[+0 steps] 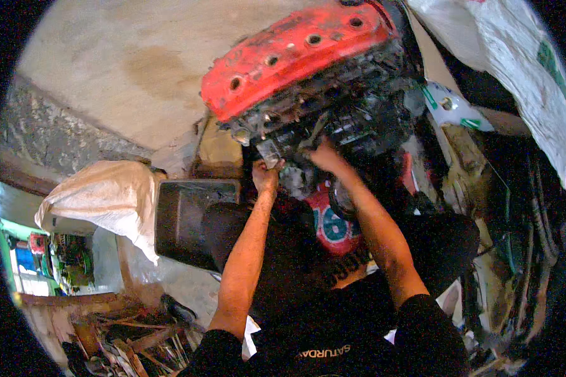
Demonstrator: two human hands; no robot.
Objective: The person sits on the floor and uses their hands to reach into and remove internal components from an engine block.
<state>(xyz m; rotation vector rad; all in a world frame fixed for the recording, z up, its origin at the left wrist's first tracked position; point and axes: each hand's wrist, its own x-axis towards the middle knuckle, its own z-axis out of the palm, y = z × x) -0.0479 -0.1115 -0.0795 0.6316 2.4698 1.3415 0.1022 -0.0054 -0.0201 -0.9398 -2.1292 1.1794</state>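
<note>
An engine [371,97] with a dirty red valve cover [292,53] stands in front of me, its dark side facing my body. Several round holes run along the cover. My left hand [265,177] is closed at the engine's near left corner, its fingers against a small pale grey metal piece [269,152]. To the right, my right hand [324,157] reaches in at the engine's near side. Its fingers are blurred against the dark parts, and what they touch is hidden. A rounded grey metal part [294,180] sits low between my hands.
A dark open bin [195,217] stands left of my legs, beside a pale cloth-like sack [100,195]. White plastic sheeting [516,56] hangs at the upper right. Scrap wood [132,342] lies at lower left, with long dark bars or hoses [538,232] at right.
</note>
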